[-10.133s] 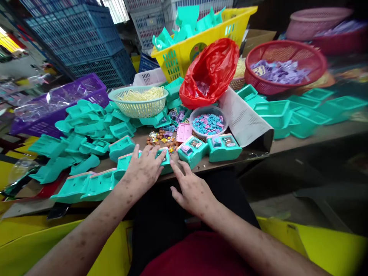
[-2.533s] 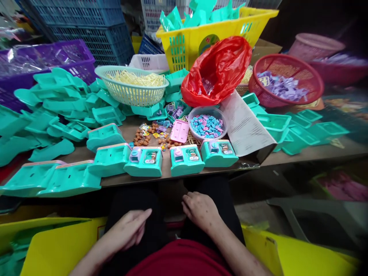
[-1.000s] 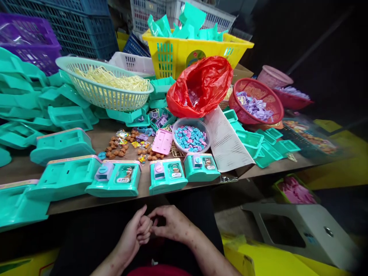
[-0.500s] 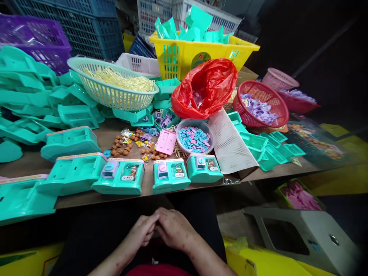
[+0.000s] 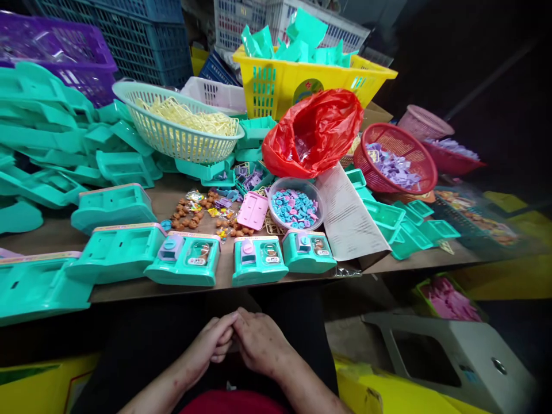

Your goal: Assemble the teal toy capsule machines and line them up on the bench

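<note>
Both hands are off the surface and down in the lap. Left hand (image 5: pixel 211 345) and right hand (image 5: pixel 261 344) meet at the fingertips, fingers curled loosely together; can't tell if anything small is pinched between them, nothing visible.

Judgement: a pause between units, no part in hand.

Nearest work: three assembled teal toy units in a row at the near edge of the surface (image 5: pixel 129 290), left unit (image 5: pixel 185 266), middle unit (image 5: pixel 257 267), right unit (image 5: pixel 309 259), all lying face up, apart from each other. Any pick calls for a reach up and forward over the edge.

Left of them: empty teal shells (image 5: pixel 114 251), none with inserts.

Behind the row: scattered small brown pieces (image 5: pixel 185 213), a pink panel (image 5: pixel 252 210), a clear bowl of blue and pink buttons (image 5: pixel 295 204).

Further back: a red plastic bag (image 5: pixel 314 129), a pale green basket of yellow strips (image 5: pixel 176 126), a yellow basket of teal parts (image 5: pixel 310 80), a red basket of purple parts (image 5: pixel 394 158).

A cardboard flap (image 5: pixel 351 215) lies just right of the right unit. Path from lap to the row looks clear; clutter is all behind it.
</note>
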`<action>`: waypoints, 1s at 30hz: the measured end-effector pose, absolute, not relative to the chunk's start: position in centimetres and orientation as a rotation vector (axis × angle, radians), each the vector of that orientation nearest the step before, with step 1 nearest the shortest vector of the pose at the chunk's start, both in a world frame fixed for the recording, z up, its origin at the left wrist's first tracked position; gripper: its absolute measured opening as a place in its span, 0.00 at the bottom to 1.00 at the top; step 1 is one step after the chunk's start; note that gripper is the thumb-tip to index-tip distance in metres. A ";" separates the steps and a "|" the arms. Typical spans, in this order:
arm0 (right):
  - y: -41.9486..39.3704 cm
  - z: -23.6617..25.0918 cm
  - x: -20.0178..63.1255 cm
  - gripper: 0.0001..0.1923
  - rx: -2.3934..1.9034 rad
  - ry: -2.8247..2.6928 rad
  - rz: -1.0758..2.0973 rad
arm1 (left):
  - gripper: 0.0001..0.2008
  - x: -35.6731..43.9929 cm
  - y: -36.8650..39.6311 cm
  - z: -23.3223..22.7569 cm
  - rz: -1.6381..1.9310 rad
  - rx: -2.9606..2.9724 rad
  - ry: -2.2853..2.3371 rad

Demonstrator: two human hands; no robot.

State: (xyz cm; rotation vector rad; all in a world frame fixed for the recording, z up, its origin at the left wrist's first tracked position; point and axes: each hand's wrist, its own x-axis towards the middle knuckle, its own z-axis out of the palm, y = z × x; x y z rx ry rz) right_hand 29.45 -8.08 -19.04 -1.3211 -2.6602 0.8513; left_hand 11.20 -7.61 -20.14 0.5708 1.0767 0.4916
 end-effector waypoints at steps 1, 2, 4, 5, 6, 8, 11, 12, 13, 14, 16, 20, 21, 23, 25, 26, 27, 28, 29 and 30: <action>-8.1 -19.0 29.4 0.25 -1.325 -2.650 0.860 | 0.44 11.1 -7.5 -20.0 0.499 0.550 1.048; -8.2 -19.0 29.4 0.24 -1.332 -2.637 0.873 | 0.44 11.0 -7.4 -19.9 0.504 0.528 1.020; -8.2 -18.9 29.3 0.19 -1.360 -2.600 0.906 | 0.43 10.9 -7.1 -19.7 0.508 0.490 0.975; -8.1 -18.7 29.3 0.16 -1.376 -2.576 0.930 | 0.42 10.9 -7.0 -19.7 0.507 0.481 0.967; -8.1 -18.6 29.3 0.14 -1.390 -2.548 0.957 | 0.42 10.9 -6.9 -19.8 0.509 0.476 0.964; -7.8 -18.4 29.5 0.12 -1.387 -2.493 1.031 | 0.42 11.1 -6.9 -19.9 0.513 0.486 0.982; -7.3 -18.2 29.8 0.16 -1.326 -2.420 1.168 | 0.42 11.6 -7.4 -20.2 0.510 0.562 1.063; -7.2 -18.2 30.0 0.16 -1.314 -2.398 1.212 | 0.42 11.8 -7.6 -20.3 0.506 0.603 1.095; -7.1 -18.3 30.0 0.14 -1.311 -2.378 1.252 | 0.43 12.0 -7.8 -20.4 0.502 0.649 1.126; -7.0 -18.3 30.1 0.12 -1.317 -2.359 1.285 | 0.43 12.1 -8.1 -20.4 0.496 0.696 1.153; -6.9 -18.4 30.1 0.07 -1.332 -2.329 1.337 | 0.43 12.0 -8.5 -20.3 0.489 0.781 1.195; -6.9 -18.0 30.2 0.08 -1.329 -2.285 1.411 | 0.43 11.6 -8.7 -20.0 0.478 0.867 1.216; -6.9 -17.9 30.2 0.08 -1.319 -2.276 1.431 | 0.44 11.5 -8.6 -19.9 0.463 0.870 1.203; -6.8 -17.6 30.3 0.08 -1.283 -2.253 1.476 | 0.44 11.5 -8.5 -19.9 0.427 0.853 1.161; -6.7 -17.4 30.4 0.09 -1.240 -2.223 1.517 | 0.45 11.5 -8.3 -19.9 0.403 0.819 1.118; -6.6 -17.4 30.4 0.10 -1.219 -2.207 1.531 | 0.44 11.5 -8.2 -19.8 0.402 0.801 1.103; -6.6 -17.5 30.5 0.10 -1.202 -2.192 1.542 | 0.44 11.4 -8.2 -19.8 0.408 0.784 1.093; -6.6 -17.5 30.5 0.10 -1.187 -2.180 1.549 | 0.44 11.4 -8.1 -19.7 0.415 0.768 1.086; -6.6 -17.6 30.5 0.10 -1.176 -2.170 1.554 | 0.44 11.3 -8.0 -19.5 0.421 0.753 1.081; -6.6 -17.7 30.6 0.10 -1.165 -2.165 1.559 | 0.43 11.3 -8.0 -19.4 0.425 0.737 1.077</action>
